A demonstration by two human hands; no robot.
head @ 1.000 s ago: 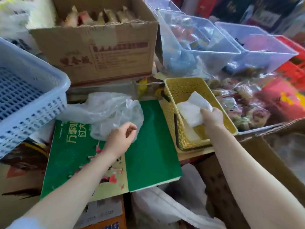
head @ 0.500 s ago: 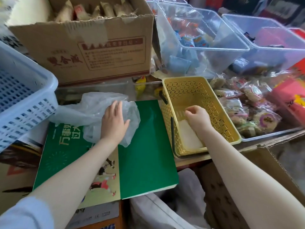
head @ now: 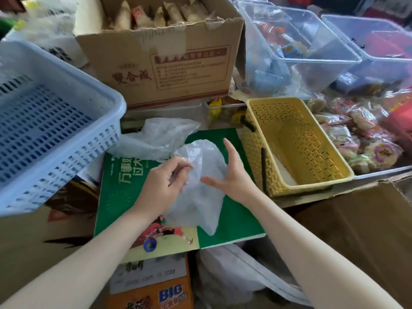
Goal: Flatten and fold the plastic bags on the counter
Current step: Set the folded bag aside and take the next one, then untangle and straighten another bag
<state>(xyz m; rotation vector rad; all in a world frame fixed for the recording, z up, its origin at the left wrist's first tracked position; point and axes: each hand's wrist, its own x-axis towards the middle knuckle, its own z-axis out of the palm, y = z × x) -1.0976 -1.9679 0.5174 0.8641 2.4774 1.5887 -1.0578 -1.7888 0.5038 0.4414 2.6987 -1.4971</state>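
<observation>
- Thin, cloudy plastic was what I had in my left hand [head: 163, 184]: my fingers were curled into a crumpled plastic bag [head: 198, 188], gripping it just above the green board [head: 234, 210].
- Half a second before, that hand had lain flat on the heap of bags; now it had pinched one and drawn it toward me, away from the second bag [head: 160, 137] left bunched at the board's far edge.
- My right hand [head: 231, 175] had come out of the yellow basket [head: 312, 179], where it had been setting down a folded bag. It was now spread, fingers straight, holding nothing, its thumb against the bag's right side.
- The folded white bag [head: 284, 170] lay on the basket's floor, near its left wall.
- The basket stood just right of the board, touching its edge.
- A blue basket [head: 95, 103] overhung the board's left corner, close beside the bunched bag.
- A cardboard box [head: 160, 63] of wrapped goods stood behind the board.
- Clear tubs [head: 323, 52] of packets sat behind the yellow basket, with wrapped snacks [head: 361, 139] to its right.
</observation>
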